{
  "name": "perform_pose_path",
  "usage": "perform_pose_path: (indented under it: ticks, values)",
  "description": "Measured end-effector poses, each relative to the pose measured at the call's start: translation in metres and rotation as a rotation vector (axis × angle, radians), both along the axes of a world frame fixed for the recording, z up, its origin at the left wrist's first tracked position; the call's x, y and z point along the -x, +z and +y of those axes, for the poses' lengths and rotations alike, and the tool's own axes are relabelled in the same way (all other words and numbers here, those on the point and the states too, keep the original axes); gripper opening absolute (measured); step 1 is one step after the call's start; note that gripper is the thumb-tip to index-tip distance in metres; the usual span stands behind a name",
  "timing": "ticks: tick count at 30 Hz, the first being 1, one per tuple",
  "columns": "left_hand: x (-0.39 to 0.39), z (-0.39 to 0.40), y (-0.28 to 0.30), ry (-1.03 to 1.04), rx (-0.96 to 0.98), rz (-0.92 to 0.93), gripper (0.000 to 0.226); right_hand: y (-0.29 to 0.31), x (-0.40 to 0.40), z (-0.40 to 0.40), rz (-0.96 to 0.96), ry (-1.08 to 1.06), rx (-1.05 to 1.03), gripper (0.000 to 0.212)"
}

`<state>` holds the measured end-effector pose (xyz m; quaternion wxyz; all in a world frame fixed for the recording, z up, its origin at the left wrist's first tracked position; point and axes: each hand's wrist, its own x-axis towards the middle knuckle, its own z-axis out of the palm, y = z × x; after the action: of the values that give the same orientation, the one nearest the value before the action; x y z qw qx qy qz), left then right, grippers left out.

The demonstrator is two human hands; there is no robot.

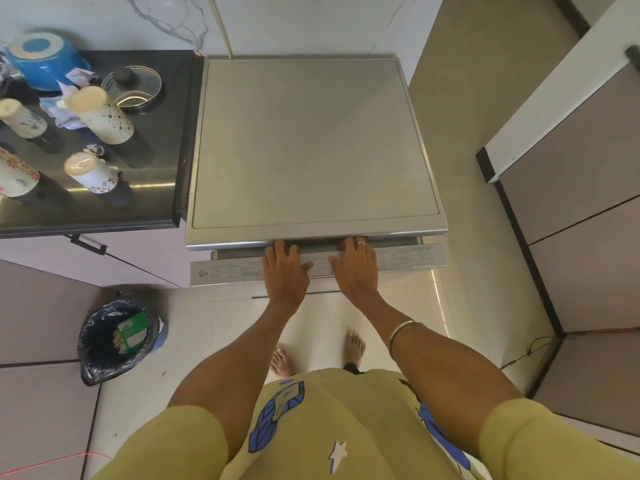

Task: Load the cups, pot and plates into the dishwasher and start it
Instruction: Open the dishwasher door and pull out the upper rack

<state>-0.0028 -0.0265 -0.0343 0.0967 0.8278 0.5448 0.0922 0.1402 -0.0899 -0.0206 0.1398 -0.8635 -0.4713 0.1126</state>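
The silver dishwasher [311,140] stands in front of me, seen from above. Its door [235,270] is tipped out a little at the top, showing the label strip on the edge. My left hand [285,268] and my right hand [355,268] lie side by side on that top edge, fingertips curled into the gap under the lid. On the dark counter [152,188] to the left, a blue pot [48,64] sits upside down beside a glass lid [133,86]. Several patterned cups stand inverted there, such as a tall one [102,116] and a small one [91,173]. No plates are in view.
Crumpled paper [65,105] lies between the cups. A bin with a black liner [117,337] stands on the tiled floor at my left. Cabinets [571,133] line the right side, with a thin cable [588,332] on the floor beneath. My bare feet are just behind the door.
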Motion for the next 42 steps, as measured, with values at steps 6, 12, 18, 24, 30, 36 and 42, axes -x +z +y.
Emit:
perform_pose_path:
  ticks: [6, 12, 18, 24, 30, 36, 42]
  values:
    - [-0.001, -0.003, -0.004, -0.093, 0.230, 0.065, 0.054, -0.019, 0.008, 0.001, -0.041, 0.136, 0.252, 0.049]
    - [0.002, 0.003, 0.001, -0.177, 0.359, 0.151, 0.067, -0.015, 0.004, 0.007, -0.072, 0.212, 0.361, 0.061]
    - [0.012, -0.019, -0.004, -0.166, 0.378, 0.152, 0.068, -0.016, 0.003, -0.012, -0.051, 0.290, 0.390, 0.061]
    - [0.021, -0.059, -0.014, -0.126, 0.373, 0.168, 0.066, -0.028, 0.017, -0.049, -0.029, 0.319, 0.426, 0.069]
    - [0.033, -0.098, -0.024, -0.114, 0.430, 0.254, 0.071, -0.038, 0.027, -0.081, -0.028, 0.397, 0.481, 0.072]
    - [0.054, -0.152, -0.043, -0.097, 0.495, 0.281, 0.070, -0.055, 0.034, -0.131, 0.024, 0.500, 0.560, 0.073]
    - [0.075, -0.192, -0.063, -0.118, 0.629, 0.367, 0.071, -0.072, 0.056, -0.176, 0.103, 0.501, 0.678, 0.077]
